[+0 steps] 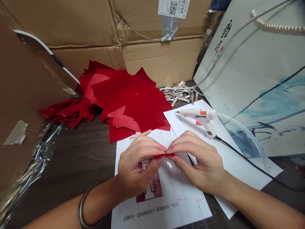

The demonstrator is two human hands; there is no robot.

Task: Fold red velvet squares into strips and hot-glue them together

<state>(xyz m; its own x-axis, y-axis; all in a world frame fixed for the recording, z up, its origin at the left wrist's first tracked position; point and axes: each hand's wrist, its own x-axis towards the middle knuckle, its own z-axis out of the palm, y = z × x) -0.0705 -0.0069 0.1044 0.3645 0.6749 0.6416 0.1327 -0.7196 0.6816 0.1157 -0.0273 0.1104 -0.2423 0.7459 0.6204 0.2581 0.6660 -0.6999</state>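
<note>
Dark tabletop (71, 159) spreads beneath the person's forearms, with a printed sheet of paper (190, 211) lying nearest. Above this sheet, the left hand (140, 165) and the right hand (200, 162) meet, thumbs and fingers pinched narrow on a small red cloth piece (164, 155) between them. Most of the piece is hidden by the fingers, so its full shape cannot be told. It looks light and soft, probably easy to bend and unlikely to slip or break; a pinch close to each end should keep it taut without covering the middle. Just below hangs or lies a clear shiny blob (169, 165), perhaps glue, which could make fingertips tacky.

Room for moving seems best to the left, over the dark wood. To the right, the glue gun (200, 117) rests on another sheet of paper (238, 159), near the right hand, and its black cord (238, 152) trails past the forearm; an elbow swung outward could catch it.

Beyond the hands, a pile of red cloth (133, 92) and heaped metal clips (177, 92) limit forward reach, and cardboard (162, 60) walls off the far edge.
</note>
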